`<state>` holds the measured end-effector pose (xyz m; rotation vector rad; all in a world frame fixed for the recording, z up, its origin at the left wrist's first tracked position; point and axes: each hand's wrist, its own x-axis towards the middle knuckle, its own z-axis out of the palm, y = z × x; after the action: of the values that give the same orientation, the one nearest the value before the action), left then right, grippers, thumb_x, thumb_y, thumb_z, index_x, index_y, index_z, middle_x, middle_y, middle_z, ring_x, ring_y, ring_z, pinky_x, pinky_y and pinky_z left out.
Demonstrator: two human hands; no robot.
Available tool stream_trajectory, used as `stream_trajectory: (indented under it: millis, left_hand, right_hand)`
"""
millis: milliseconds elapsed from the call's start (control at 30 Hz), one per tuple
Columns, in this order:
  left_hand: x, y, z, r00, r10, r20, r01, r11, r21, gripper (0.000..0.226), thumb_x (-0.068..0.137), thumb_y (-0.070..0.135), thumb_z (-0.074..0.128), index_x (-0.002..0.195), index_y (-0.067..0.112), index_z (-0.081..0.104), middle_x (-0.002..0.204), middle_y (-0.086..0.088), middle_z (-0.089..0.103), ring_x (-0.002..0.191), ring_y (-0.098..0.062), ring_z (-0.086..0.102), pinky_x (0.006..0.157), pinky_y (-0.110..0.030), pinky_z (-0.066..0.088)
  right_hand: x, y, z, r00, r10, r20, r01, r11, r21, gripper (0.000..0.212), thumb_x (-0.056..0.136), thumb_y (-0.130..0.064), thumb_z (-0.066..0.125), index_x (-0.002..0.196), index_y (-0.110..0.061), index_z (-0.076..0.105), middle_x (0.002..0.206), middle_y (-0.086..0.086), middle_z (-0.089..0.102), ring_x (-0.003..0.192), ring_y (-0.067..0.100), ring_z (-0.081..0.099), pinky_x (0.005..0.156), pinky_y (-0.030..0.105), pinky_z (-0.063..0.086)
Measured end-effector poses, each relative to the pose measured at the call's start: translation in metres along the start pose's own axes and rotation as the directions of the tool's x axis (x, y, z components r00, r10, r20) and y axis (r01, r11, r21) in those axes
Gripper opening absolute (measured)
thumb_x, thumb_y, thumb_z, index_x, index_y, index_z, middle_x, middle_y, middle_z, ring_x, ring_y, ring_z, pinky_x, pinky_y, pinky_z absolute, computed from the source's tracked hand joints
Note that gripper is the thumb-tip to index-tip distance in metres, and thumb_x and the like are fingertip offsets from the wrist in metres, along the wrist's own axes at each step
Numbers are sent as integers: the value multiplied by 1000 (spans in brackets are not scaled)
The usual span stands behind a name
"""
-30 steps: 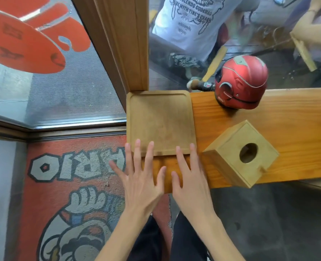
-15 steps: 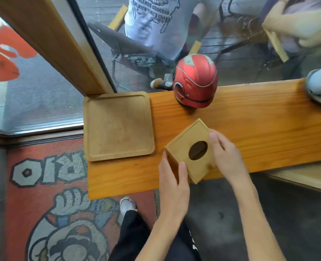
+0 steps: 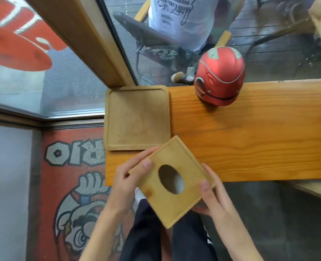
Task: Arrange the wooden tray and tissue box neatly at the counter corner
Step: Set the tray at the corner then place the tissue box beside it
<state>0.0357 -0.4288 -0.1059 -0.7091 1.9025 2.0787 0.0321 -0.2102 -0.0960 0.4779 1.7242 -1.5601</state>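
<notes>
Both hands hold the tissue box over the table's near edge: left hand at its nine o'clock side, right hand at four o'clock. It looks rigid, light and smooth; opposite side walls suit gripping. The wooden tray sits cornered at eleven o'clock.

My counter is a plank of orange-toned wood with clear grain, running off to the right, its left end butted up under the window post. The wooden tray lies flat on that left end, pushed to the far corner, its left rim just overhanging the counter's end. A red helmet sits on the far edge just to the right of the tray, apart from it, partly over the back edge.
</notes>
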Motion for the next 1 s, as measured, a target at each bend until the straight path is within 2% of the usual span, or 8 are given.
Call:
stream_trajectory:
  millis: [67,133,200,400,467,567,733,1000]
  left_hand:
    - [0,1,-37,999,-27,45,23,996,83,42,81,43,61,116,27,76,121,-2,75,115,-21,69,97,-42,52]
    - [2,-2,-67,993,-65,94,50,987,154,43,81,44,60,116,25,77,119,-2,76,112,-22,70,94,-39,53]
    - [6,-7,-90,994,-68,83,52,982,182,45,81,47,61,115,22,76,118,-2,75,109,-22,70,92,-39,55]
    - [-4,-35,-112,979,6,-202,7,998,67,59,82,56,56,131,23,50,116,14,63,104,1,63,88,-22,50]
    - [-17,-49,-111,981,-4,-193,15,998,55,63,93,51,56,147,29,35,137,22,51,125,11,51,102,-13,43]
    - [-36,-64,-106,983,-67,-171,69,998,4,57,94,52,50,145,49,24,145,43,31,131,30,30,103,4,29]
    - [-37,-77,-104,984,-79,-157,77,997,-14,71,94,58,46,158,39,20,163,23,28,149,7,23,125,-33,21]
    - [-27,-71,-107,993,-42,-107,46,998,41,69,98,49,41,159,33,15,163,26,23,146,17,19,115,-4,18]
  right_hand:
    - [13,-4,27,991,25,129,-10,994,-113,60,79,-76,49,136,-63,35,137,-32,40,119,-16,47,95,22,46]
    - [26,-8,55,967,21,254,14,991,-136,60,84,-66,56,139,-59,35,139,-33,46,126,-13,45,107,25,41]
    - [35,-10,82,950,4,311,43,989,-144,59,86,-57,60,141,-54,37,131,-34,57,121,-14,52,102,16,44]
    - [42,2,143,992,-100,79,108,988,-108,58,85,-57,61,140,-52,44,127,-34,60,118,-14,54,100,19,47]
    - [41,12,156,992,-125,-7,123,984,-129,60,85,-61,61,142,-53,42,131,-29,59,124,-7,53,102,24,45]
    - [40,22,167,986,-137,-99,123,983,-135,68,84,-64,61,146,-50,37,139,-25,54,130,-4,49,107,28,42]
    - [38,30,178,960,-166,-224,121,972,-202,70,83,-63,57,147,-41,41,132,-29,59,122,-13,51,105,17,40]
    - [43,33,182,939,-203,-277,131,957,-257,65,87,-66,51,147,-44,39,134,-29,58,125,-9,51,109,23,40]
